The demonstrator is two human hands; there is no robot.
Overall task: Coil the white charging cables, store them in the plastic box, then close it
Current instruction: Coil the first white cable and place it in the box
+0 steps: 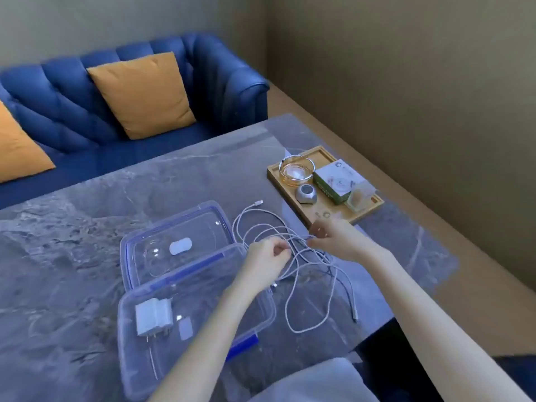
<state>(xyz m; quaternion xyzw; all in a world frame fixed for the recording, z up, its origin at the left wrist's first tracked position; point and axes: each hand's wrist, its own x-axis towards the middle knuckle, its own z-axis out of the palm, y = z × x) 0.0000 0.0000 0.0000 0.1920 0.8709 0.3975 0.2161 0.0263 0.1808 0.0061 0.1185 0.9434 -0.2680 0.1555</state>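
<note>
Nearest me, the open plastic box (200,288) lies under my left forearm, on the surface (87,227). My left grip (268,256) and right grip (330,237) each pinch the white charging cables (304,265), whose loose loops sprawl around and below both grips. Beyond the left grip lies the lid (177,242).

soft dim daylight, bluish cast (edges slightly warped)

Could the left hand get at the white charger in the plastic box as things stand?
Probably yes. The plastic box is open, its lid lying behind it, and the white charger lies uncovered. But the left hand now pinches the white cables and would have to let go.
</note>
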